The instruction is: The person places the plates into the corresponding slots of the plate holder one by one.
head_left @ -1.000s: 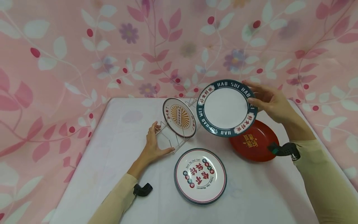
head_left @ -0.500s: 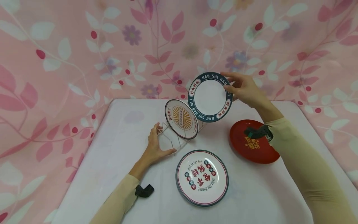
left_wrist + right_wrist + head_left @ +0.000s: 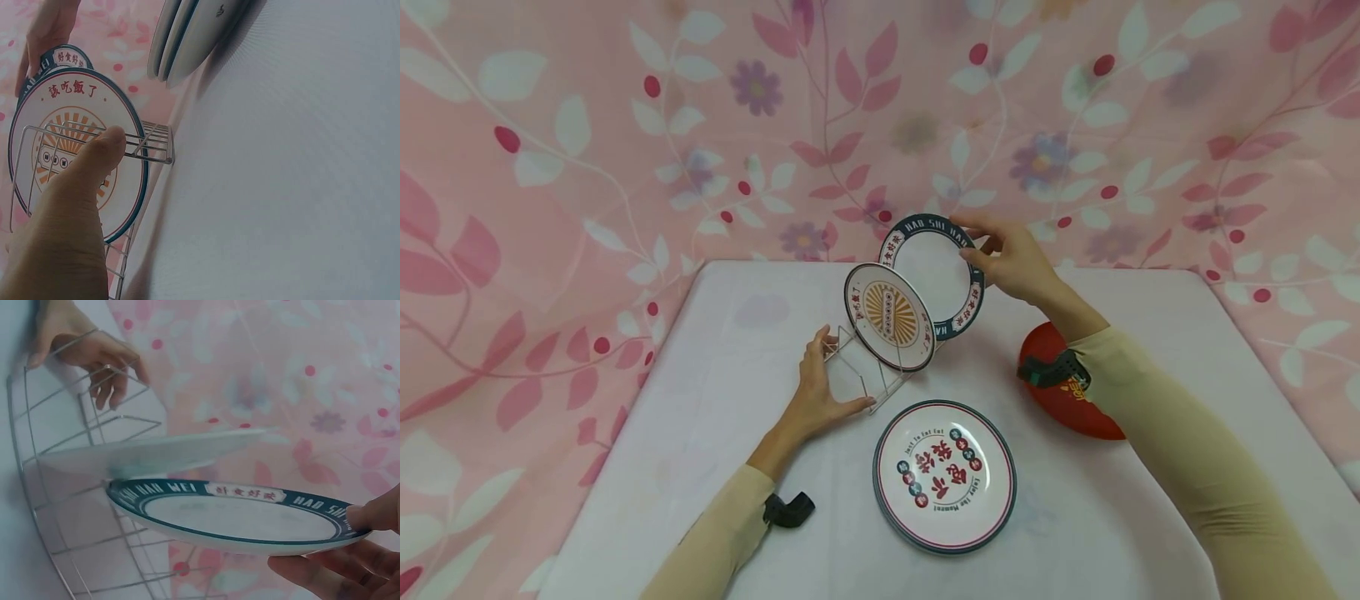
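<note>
My left hand (image 3: 816, 396) holds the near end of a thin metal wire dish rack (image 3: 150, 150), with the thumb on one side and fingers on the other. In the rack a white plate with an orange sunburst (image 3: 891, 321) stands on edge, leaning. Behind it, my right hand (image 3: 1011, 260) pinches the upper right rim of a white plate with a dark green lettered border (image 3: 934, 271). In the right wrist view, this held plate's (image 3: 250, 519) far edge is among the rack's wires, close to the standing plate (image 3: 169, 453). Whether its edge touches the wires is unclear.
A white plate with red lettering (image 3: 943, 479) lies at the front, apparently stacked on others, as several rims (image 3: 187, 44) show in the left wrist view. A red plate (image 3: 1067, 408) lies to the right, partly under my right forearm. A pink floral cloth (image 3: 880, 125) hangs behind the table.
My right hand has carried the green-bordered plate left and then down, to behind the sunburst plate. My left hand has stayed on the rack.
</note>
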Available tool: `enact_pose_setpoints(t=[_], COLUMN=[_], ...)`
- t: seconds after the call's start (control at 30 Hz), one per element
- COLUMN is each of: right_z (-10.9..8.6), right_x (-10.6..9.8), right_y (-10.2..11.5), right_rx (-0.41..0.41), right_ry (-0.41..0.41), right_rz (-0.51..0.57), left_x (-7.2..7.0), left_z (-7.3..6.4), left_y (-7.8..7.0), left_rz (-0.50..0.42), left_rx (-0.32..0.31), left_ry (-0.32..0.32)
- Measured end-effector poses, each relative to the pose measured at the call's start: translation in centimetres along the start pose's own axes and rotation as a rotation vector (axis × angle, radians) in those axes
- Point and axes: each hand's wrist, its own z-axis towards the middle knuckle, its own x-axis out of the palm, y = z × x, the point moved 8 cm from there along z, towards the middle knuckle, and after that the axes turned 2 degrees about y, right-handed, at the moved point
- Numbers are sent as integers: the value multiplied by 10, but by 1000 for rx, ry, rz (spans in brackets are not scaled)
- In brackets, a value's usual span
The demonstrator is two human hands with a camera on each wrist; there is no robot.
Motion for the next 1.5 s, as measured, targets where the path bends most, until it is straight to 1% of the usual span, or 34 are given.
enact_pose_setpoints(t=[0.1,0.2,0.27,0.43,0.53,0.63,0.83,0.93,1.03,1.1,1.17,1.27,1.33,1.43,1.5], right_z=[-1,-3,-6,-9,-9,-9,-8,-9,-13,-21,-32,-57,-76,-107,-125], right_x=[9,24,33,49,54,56,56,58,63,63,59,55,58,69,78], right_y=[4,7,5,-10,-18,-21,-24,-24,-22,-21,-22,-33,-45,-64,-76], right_rx=[-42,-77,-85,-54,-41,-40,-39,-39,-55,-62,-61,-25,0,30,33], right_ry=[-13,13,37,102,122,125,115,136,182,193,184,190,221,297,338], right_rz=[-29,-64,-72,0,39,57,63,55,52,58,62,96,109,109,114], left_x=[-1,-1,-1,0,1,2,4,2,-3,-6,-9,-9,-8,-8,-9], left_z=[0,0,-1,0,0,2,4,3,-5,-9,-11,-11,-11,-11,-10], left_y=[-1,0,0,-1,-2,-2,-3,-1,2,4,5,6,6,7,6], left_rz=[4,5,3,3,1,-4,-3,1,4,0,-9,-10,-9,-6,-11], left_rx=[1,-3,-6,1,7,11,26,16,-18,-31,-33,-30,-31,-39,-43], left_ry=[-2,-3,1,2,-1,0,3,8,-1,-9,-14,-2,3,4,2])
